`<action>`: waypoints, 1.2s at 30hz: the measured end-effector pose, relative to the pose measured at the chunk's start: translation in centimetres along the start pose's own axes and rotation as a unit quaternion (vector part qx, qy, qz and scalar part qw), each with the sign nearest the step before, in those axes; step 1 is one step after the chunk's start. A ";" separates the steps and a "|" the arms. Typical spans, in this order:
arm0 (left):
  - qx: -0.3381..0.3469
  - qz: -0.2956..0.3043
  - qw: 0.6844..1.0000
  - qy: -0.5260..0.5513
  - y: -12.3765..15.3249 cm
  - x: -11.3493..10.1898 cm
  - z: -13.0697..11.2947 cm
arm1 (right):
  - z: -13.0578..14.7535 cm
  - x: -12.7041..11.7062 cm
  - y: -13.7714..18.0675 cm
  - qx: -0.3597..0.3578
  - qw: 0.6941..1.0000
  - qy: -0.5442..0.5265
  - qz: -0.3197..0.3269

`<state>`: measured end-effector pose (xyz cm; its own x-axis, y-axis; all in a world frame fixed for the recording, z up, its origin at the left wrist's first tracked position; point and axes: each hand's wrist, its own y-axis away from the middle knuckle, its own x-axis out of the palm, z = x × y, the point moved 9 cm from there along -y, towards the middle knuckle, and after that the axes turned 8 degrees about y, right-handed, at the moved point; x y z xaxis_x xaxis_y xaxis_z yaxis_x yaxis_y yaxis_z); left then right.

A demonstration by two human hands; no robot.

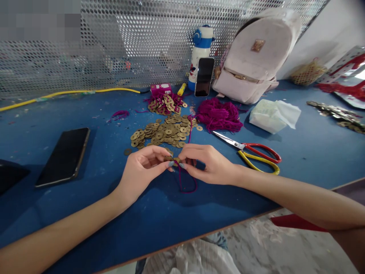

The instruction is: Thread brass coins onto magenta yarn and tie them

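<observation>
My left hand and my right hand meet over the blue table. Both pinch a small stack of brass coins threaded on a magenta string, which loops down between my wrists onto the table. Just behind my hands lies a heap of loose brass coins. A bundle of coins tied with magenta thread sits farther back. A pile of magenta yarn lies to the right of the heap.
Scissors with red and yellow handles lie right of my right hand. A dark phone lies flat at left. Another phone leans on a white bottle, beside a pale backpack. Crumpled white paper and more coins lie at right.
</observation>
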<state>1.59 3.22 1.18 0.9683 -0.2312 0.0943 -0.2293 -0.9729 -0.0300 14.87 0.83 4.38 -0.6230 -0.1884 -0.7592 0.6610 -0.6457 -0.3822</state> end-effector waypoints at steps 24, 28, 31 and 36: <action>0.013 0.050 0.996 -0.076 0.2 1.0 -0.3 | -0.7 0.6 -0.1 0.020 0.997 0.075 0.020; 0.006 0.050 0.996 -0.070 0.2 1.0 -0.2 | -0.6 0.1 -0.1 0.004 0.995 0.097 0.009; 0.003 0.046 0.997 -0.069 0.2 0.9 -0.1 | -0.6 -0.7 -0.1 -0.005 0.993 0.115 -0.022; -0.002 0.046 0.996 -0.074 0.3 0.8 0.0 | -1.3 -2.0 -0.2 0.034 0.997 0.022 -0.068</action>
<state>2.32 2.75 1.27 0.9469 -0.3167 -0.0566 -0.3186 -0.9475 -0.0285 16.56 2.28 5.27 -0.6846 -0.0642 -0.7261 0.5417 -0.7114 -0.4478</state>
